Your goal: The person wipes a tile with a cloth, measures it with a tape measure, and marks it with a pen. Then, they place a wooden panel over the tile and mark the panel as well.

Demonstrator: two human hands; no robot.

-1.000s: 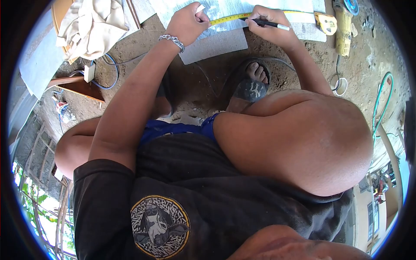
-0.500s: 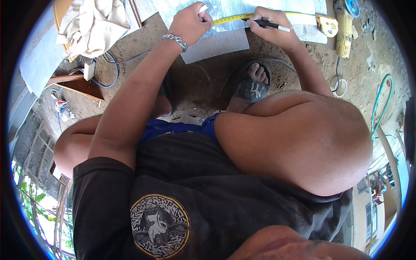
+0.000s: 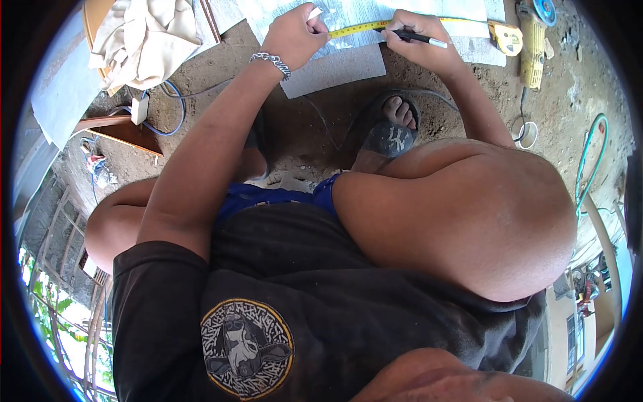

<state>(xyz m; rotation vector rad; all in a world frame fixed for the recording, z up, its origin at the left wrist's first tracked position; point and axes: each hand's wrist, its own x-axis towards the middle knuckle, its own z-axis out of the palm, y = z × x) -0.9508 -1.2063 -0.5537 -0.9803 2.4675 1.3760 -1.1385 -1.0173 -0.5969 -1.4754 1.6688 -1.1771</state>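
My left hand (image 3: 295, 35) is closed in a pinch on the yellow tape measure blade (image 3: 355, 29), near its left end. A small white piece sticks up by that hand; I cannot make out what it is. In my right hand (image 3: 439, 57) is a black pen with a pale end (image 3: 427, 41), its tip pointing left at the blade. The blade runs on under this hand to the yellow and white tape measure case (image 3: 510, 40) on the right. Beneath both hands lies a pale grey, streaked board (image 3: 365, 10), with a rough grey piece (image 3: 335, 72) at its near edge.
A yellow angle grinder (image 3: 532, 57) with a blue disc lies right of the tape case, its cord running past a white ring (image 3: 527, 136). On the left are a cream cloth (image 3: 144, 47), a white socket box (image 3: 139, 109) and blue cable. My sandalled foot (image 3: 392, 130) is below the board.
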